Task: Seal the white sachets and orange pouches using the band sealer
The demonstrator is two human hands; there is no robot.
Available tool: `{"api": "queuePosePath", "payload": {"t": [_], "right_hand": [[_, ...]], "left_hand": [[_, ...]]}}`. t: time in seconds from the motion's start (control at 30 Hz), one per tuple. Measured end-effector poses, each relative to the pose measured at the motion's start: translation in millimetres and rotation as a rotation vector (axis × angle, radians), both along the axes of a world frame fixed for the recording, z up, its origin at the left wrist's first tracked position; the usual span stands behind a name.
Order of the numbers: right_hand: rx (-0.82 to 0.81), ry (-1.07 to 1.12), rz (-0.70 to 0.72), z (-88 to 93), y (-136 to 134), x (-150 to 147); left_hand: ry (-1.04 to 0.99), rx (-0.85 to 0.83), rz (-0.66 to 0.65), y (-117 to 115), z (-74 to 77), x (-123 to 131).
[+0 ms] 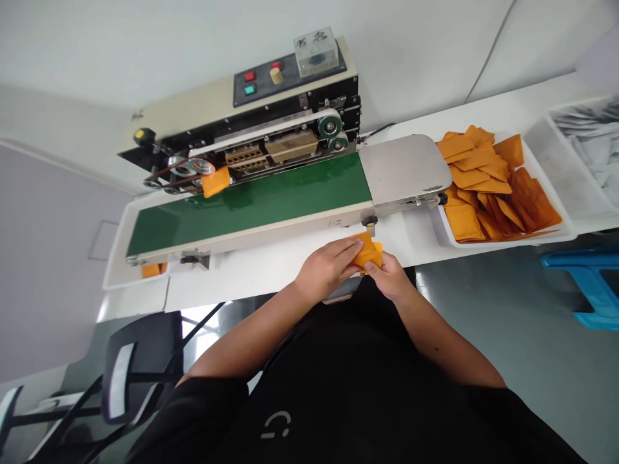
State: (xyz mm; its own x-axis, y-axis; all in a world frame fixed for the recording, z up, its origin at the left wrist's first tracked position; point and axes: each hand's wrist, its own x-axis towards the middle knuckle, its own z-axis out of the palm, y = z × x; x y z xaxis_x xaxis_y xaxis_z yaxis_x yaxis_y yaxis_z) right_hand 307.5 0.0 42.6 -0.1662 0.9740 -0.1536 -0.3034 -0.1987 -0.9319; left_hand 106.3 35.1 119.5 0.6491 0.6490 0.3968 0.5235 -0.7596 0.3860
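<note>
Orange packets (366, 250) are held between my two hands, in front of the table's front edge. My left hand (329, 264) grips them from the left, fingers laid across their face. On their right side my right hand (388, 274) pinches the lower edge with its thumb on top. Behind the hands stands a sealing machine (285, 145) with a green belt (261, 203) and a metal plate (403, 169) at its right end. Another orange packet (215, 182) sits in the machine's left rollers.
A white bin (565, 225) heaped with orange packets stands right of the machine, beside a bin (546, 145) of silvery packets. Under the belt's left end is another bin (113, 261). A black chair (142, 354) and blue stool (597, 283) stand in front.
</note>
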Motion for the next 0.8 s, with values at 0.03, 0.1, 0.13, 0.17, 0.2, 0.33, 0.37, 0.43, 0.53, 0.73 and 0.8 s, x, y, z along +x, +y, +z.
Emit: {"api": "queuePosePath", "payload": {"t": [0.03, 0.1, 0.13, 0.17, 0.2, 0.33, 0.37, 0.43, 0.53, 0.73, 0.8], "right_hand": [[0.007, -0.001, 0.029, -1.2, -0.6, 2.4], [0.009, 0.011, 0.075, -3.4, -1.7, 6.2], [0.007, 0.025, 0.083, -4.5, -2.0, 7.8], [0.006, 0.042, 0.084, -5.8, -2.0, 9.3], [0.006, 0.061, 0.077, -7.3, -1.6, 11.0], [0.000, 0.096, 0.010, -14.5, 4.1, 19.1], [-0.003, 0.091, -0.003, -16.4, 6.4, 21.3], [-0.008, 0.072, -0.012, -20.1, 11.6, 25.3], [-0.018, 0.016, 0.004, -26.1, 19.3, 30.2], [-0.060, -0.048, 0.039, -36.4, 29.6, 34.8], [-0.072, -0.032, 0.046, -37.0, 31.4, 35.4]], "left_hand": [[-0.020, -0.022, -0.014, 1.2, 1.4, -0.8], [-0.067, -0.055, -0.054, 4.1, 6.8, -2.0], [-0.087, -0.061, -0.076, 6.1, 11.1, -2.4], [-0.101, -0.055, -0.092, 8.7, 16.4, -2.6], [-0.111, -0.036, -0.097, 12.3, 22.7, -2.8], [-0.126, 0.166, -0.016, 41.6, 50.9, 0.4], [-0.115, 0.234, 0.001, 53.2, 56.7, 2.7], [-0.062, 0.355, 0.069, 80.0, 64.8, 9.0], [0.024, 0.428, 0.146, 121.1, 68.5, 20.1], [0.206, 0.561, 0.193, 170.3, 68.9, 30.7], [0.240, 0.585, 0.189, 177.4, 70.3, 30.8]]}}
